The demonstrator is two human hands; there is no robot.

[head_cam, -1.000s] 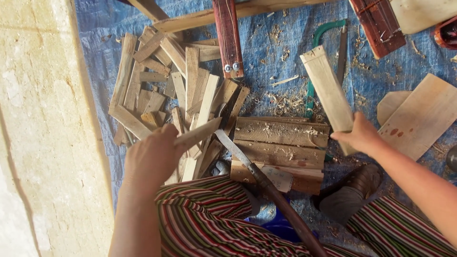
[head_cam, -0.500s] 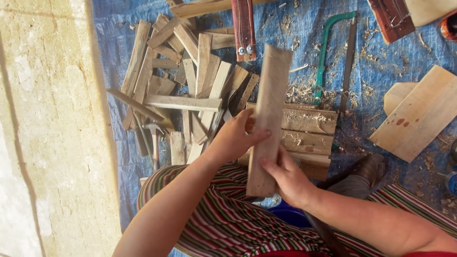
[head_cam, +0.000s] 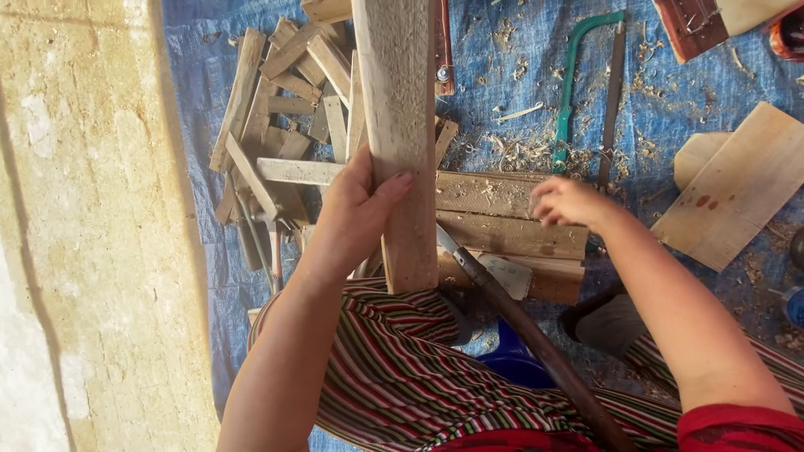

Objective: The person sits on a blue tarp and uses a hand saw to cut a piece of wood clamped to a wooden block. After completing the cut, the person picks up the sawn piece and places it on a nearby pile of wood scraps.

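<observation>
My left hand (head_cam: 356, 213) grips a long pale wooden plank (head_cam: 400, 109) that stands upright close to the camera, its lower end near my striped trousers (head_cam: 402, 377). My right hand (head_cam: 565, 201) hovers over a block of stacked brown boards (head_cam: 494, 226), fingers loosely curled, holding nothing. A blade with a long dark handle (head_cam: 519, 322) leans across my lap, its metal tip near the plank's lower end.
A heap of short wood strips (head_cam: 285, 125) lies left of the plank on a blue tarp (head_cam: 502, 75). A green-framed hacksaw (head_cam: 586, 84) lies behind the boards. Flat wood offcuts (head_cam: 737, 188) sit at right. A pale stone slab (head_cam: 84, 226) borders the left.
My right hand has let go of the plank and moved right, over the brown boards. My left hand now holds the plank alone, and it is raised closer to the camera.
</observation>
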